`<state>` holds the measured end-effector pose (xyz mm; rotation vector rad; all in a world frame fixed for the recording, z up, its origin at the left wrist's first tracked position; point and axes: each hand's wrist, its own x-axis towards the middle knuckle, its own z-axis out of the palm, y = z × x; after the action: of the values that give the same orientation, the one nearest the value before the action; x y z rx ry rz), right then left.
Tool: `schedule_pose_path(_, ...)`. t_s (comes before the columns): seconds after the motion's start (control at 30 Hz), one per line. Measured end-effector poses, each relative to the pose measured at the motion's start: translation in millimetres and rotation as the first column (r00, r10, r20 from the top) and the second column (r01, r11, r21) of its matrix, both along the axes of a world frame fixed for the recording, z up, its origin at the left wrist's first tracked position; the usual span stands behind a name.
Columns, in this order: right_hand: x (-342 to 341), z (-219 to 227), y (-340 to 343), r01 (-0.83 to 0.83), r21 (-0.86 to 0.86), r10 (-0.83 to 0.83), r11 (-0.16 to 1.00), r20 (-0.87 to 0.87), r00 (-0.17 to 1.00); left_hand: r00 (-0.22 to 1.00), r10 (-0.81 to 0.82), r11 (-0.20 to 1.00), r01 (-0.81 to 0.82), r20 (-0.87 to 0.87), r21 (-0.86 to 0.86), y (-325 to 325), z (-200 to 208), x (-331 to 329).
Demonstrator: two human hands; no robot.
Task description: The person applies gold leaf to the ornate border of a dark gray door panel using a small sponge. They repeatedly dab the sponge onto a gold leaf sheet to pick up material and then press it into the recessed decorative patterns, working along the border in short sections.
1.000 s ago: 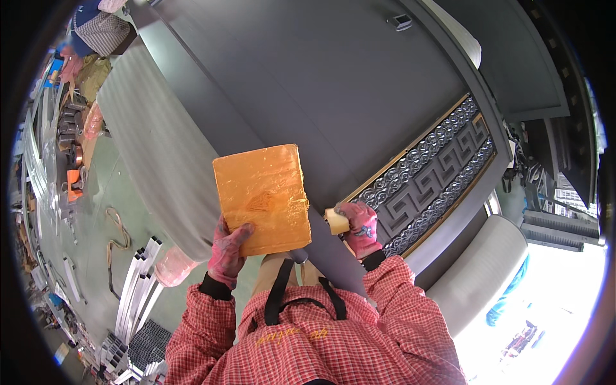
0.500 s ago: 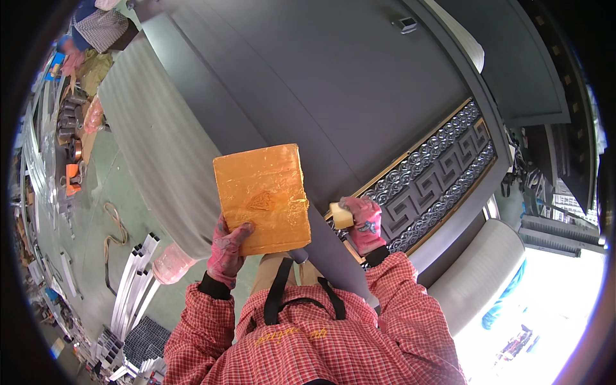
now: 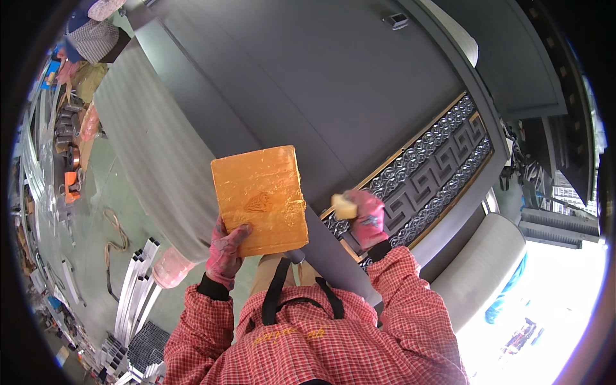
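Observation:
My left hand (image 3: 224, 251), in a pink stained glove, grips the lower left edge of a flat rectangular board (image 3: 260, 192) with a glossy orange-gold surface. A darker rough patch shows near the middle of that board. In my right hand (image 3: 369, 218), also gloved and slightly blurred, is a pale yellow sponge (image 3: 344, 206), held over the ornamental strip (image 3: 417, 186) of a large dark grey door panel (image 3: 301, 77). The strip carries a square key pattern between two rows of shiny dark scrolls, and gold lines run along parts of its edges.
Grey foam-wrapped rolls (image 3: 151, 141) (image 3: 481, 269) lie under or beside the panel on both sides. Metal tubes (image 3: 131, 289), a coiled rope (image 3: 117, 234) and a pink wrapped bundle (image 3: 172, 268) are on the green floor at left. A small metal fitting (image 3: 396, 21) sits on the panel.
My right hand has shifted slightly right with the sponge over the strip. The board in my left hand has barely moved. The whole view has turned a little.

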<state>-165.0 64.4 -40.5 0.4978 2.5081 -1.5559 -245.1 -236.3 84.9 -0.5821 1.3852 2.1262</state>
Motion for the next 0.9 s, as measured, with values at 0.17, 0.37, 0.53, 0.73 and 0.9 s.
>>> schedule_pose_path(0.17, -20.8, 14.3, 7.2, 0.147, 0.232, -0.108, 0.961, -0.175, 0.979, 1.000, -0.001, 1.000, 0.001, -0.014, -0.001, -2.6, -2.2, 2.2)
schedule_pose_path(0.37, -29.8, 21.2, 33.4, -0.171, 0.593, 0.296, 0.787, -0.118, 0.948, 1.000, -0.004, 1.000, 0.003, 0.003, 0.004, -0.9, -2.9, 2.0)
schedule_pose_path(0.53, -30.1, 25.8, 31.3, -0.109, 0.551, 0.233, 0.828, -0.160, 0.959, 1.000, -0.001, 1.000, 0.001, -0.026, -0.004, -0.7, -7.7, 6.1)
schedule_pose_path(0.73, -38.2, 53.7, 40.8, 0.278, 0.217, -0.225, 0.936, -0.239, 0.945, 0.999, -0.011, 1.000, 0.011, 0.042, 0.007, 2.4, -8.9, 10.4)
schedule_pose_path(0.9, -59.8, 123.4, 5.1, 0.056, 0.196, 0.026, 0.979, -0.390, 0.920, 0.993, -0.054, 0.998, 0.050, 0.107, 0.045, 12.4, -12.9, 17.0)
